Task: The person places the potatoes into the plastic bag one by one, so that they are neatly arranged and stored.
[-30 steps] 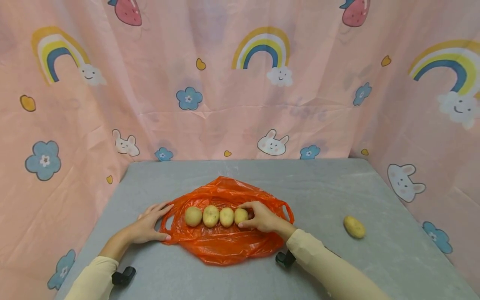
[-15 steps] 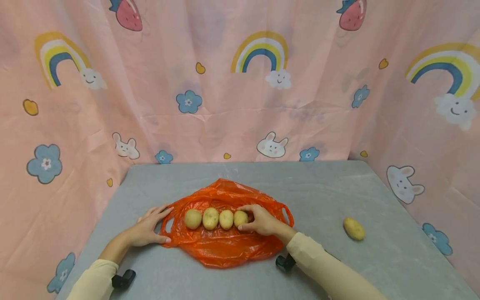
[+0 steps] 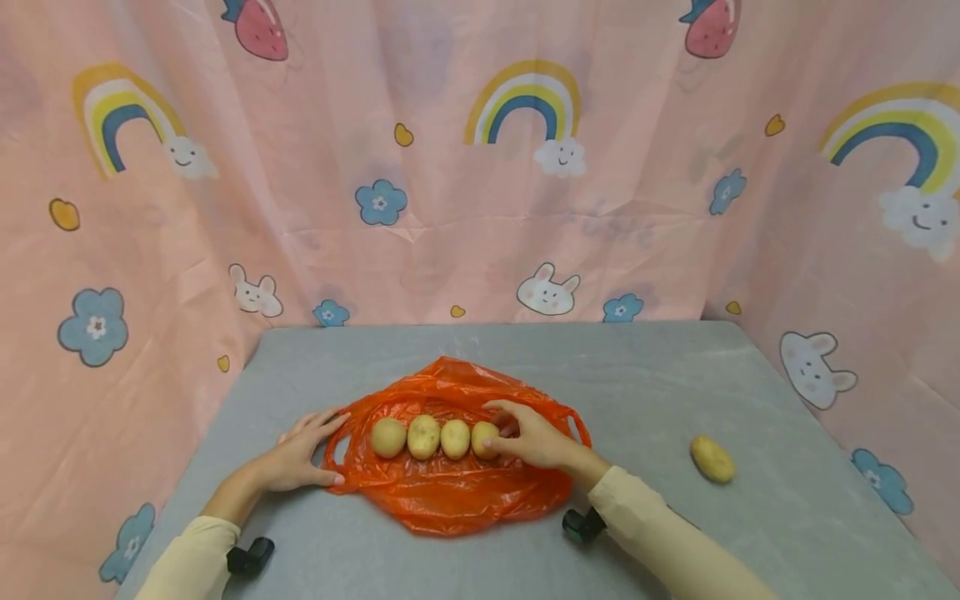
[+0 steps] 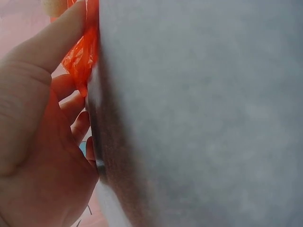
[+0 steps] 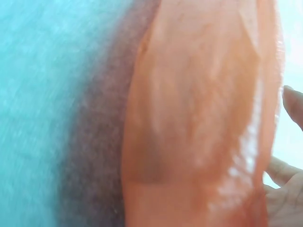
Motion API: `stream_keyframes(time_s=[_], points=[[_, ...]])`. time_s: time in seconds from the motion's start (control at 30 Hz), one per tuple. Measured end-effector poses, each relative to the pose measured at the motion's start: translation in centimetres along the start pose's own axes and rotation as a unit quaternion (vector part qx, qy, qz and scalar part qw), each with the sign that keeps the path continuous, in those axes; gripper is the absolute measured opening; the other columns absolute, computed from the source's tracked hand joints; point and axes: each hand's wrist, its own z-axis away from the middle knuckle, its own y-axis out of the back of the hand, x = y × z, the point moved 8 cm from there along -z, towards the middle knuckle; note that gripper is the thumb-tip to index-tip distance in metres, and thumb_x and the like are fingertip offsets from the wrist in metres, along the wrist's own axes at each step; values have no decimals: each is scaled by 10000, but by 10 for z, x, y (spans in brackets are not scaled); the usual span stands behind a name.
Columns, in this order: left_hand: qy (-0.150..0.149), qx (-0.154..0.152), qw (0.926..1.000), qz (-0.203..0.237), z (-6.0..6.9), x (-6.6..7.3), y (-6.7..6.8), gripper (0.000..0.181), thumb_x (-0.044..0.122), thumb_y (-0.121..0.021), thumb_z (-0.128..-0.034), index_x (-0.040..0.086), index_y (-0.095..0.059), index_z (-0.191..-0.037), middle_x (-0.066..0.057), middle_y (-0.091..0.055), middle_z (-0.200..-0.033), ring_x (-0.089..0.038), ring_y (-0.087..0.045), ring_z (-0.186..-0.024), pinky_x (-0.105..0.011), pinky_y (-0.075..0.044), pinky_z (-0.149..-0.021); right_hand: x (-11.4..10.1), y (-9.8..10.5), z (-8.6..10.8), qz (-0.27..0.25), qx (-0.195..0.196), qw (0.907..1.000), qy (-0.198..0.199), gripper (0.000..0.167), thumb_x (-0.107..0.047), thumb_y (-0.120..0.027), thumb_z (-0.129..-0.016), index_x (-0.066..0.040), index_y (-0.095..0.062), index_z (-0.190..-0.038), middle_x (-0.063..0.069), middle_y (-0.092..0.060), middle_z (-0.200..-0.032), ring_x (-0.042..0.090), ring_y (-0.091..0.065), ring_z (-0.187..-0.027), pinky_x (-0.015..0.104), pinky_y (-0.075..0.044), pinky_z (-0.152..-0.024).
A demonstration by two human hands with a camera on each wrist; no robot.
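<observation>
A red plastic bag (image 3: 450, 508) lies spread on the table, with a row of pale yellow potatoes on it. My right hand (image 3: 536, 437) is at the row's right end. Its thumb touches or overlaps the rightmost potato (image 3: 482, 435), while its fingers stand apart from it. At the bag's left handle, my left hand (image 3: 296, 457) rests with thumb and fingers spread, touching the plastic. The left wrist view shows the bag's edge (image 4: 84, 52) by the left thumb. Red plastic fills much of the right wrist view, with two right fingertips at its edge.
A lone potato (image 3: 712, 459) lies on the grey table (image 3: 637, 375), well right of the bag. A pink patterned curtain (image 3: 450, 250) hangs behind the table and along both sides.
My right hand has loosened from the rightmost potato and drawn slightly right, its fingers spreading. The left hand and the potatoes look unmoved apart from a small camera shift.
</observation>
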Motion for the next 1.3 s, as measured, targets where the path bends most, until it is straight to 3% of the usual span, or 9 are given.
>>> stream_keyframes(time_s=[0.17,0.43,0.73,1.0,1.13,1.3], points=[[11,-12,10000,-21,0,1,0,1004,403,-862,-769,50,-362,-1566,-228,-233,-1652,-529,-180,-1456,-851,-109,-1013,-5,7,9,44,127,9999,61,670,-302,-696,-964,-77,-405,-1525,189,-571,-1372,333,-581,-1222,494,-523,-978],[93,6,9997,-235,2,4,2,1005,446,-852,-772,47,-372,-1560,-221,-255,-1646,-525,-211,-1457,-864,-98,-1010,-28,24,24,222,376,9972,606,641,-250,-702,-960,-101,-425,-1518,189,-560,-1412,376,-548,-1272,589,-476,-1018],[-75,368,9967,-718,0,10,8,963,429,-884,-727,14,-475,-1495,-255,-442,-1454,-472,-403,-1317,-720,-313,-1011,-41,59,47,228,865,9882,1246,540,-153,-689,-962,-71,-491,-1458,246,-595,-1366,433,-600,-1178,602,-481,-991],[-4,313,9961,-822,-2,10,9,974,437,-903,-696,32,-500,-1484,-189,-507,-1279,-327,-481,-1120,-508,-419,-928,-30,99,74,499,1281,9839,1146,499,-142,-667,-975,-69,-508,-1442,194,-612,-1348,359,-627,-1142,503,-507,-949],[51,189,9978,-635,-3,7,8,977,416,-903,-708,22,-480,-1496,-112,-525,-1148,-209,-449,-974,-337,-377,-813,-22,118,85,666,1500,9809,1042,478,-134,-654,-982,-69,-521,-1436,185,-617,-1345,346,-626,-1127,384,-523,-939],[121,-22,9990,-432,-5,5,5,986,403,-895,-728,13,-446,-1515,-69,-510,-1047,-169,-408,-897,-289,-332,-746,-7,138,98,779,1665,9803,722,464,-171,-641,-995,-69,-527,-1434,187,-614,-1358,359,-623,-1145,294,-510,-928]])
